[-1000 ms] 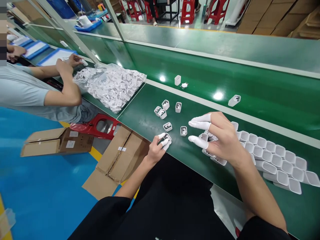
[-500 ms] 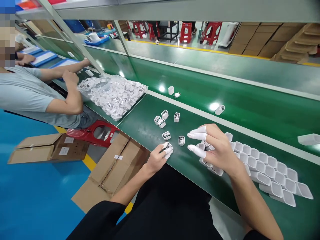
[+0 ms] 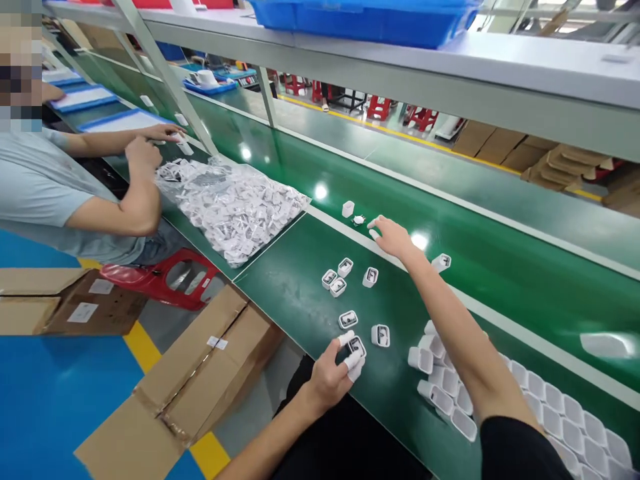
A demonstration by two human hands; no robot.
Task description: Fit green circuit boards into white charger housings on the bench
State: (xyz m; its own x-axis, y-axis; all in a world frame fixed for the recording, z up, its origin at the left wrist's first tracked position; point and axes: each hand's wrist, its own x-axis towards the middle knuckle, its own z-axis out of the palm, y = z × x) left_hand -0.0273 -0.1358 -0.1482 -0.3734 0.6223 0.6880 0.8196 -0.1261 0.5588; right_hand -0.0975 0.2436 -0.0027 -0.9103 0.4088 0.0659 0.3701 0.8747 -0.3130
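Note:
My left hand (image 3: 327, 380), in white finger covers, grips a small white plastic housing (image 3: 357, 347) with dark and white parts inside, at the bench's near edge. My right hand (image 3: 393, 237) reaches out over the green conveyor belt, fingers a little apart and nothing visible between them. Just left of its fingertips lies a small white-and-green component (image 3: 359, 219). Beside that stands a white housing (image 3: 348, 209). Several filled housings (image 3: 338, 287) stand on the green bench between my hands. Under my right forearm, rows of white housings (image 3: 443, 380) are partly hidden.
A clear bag of small white parts (image 3: 245, 213) lies to the left. Beyond it a co-worker's arm (image 3: 125, 207) rests at the bench. Another housing (image 3: 441, 262) is on the belt. A shelf (image 3: 350, 63) crosses above; cardboard boxes (image 3: 200, 360) sit on the floor.
My right hand has moved from above the housing rows, forward and left over the belt. My left hand still holds its housing. The view has shifted, showing more of the shelf.

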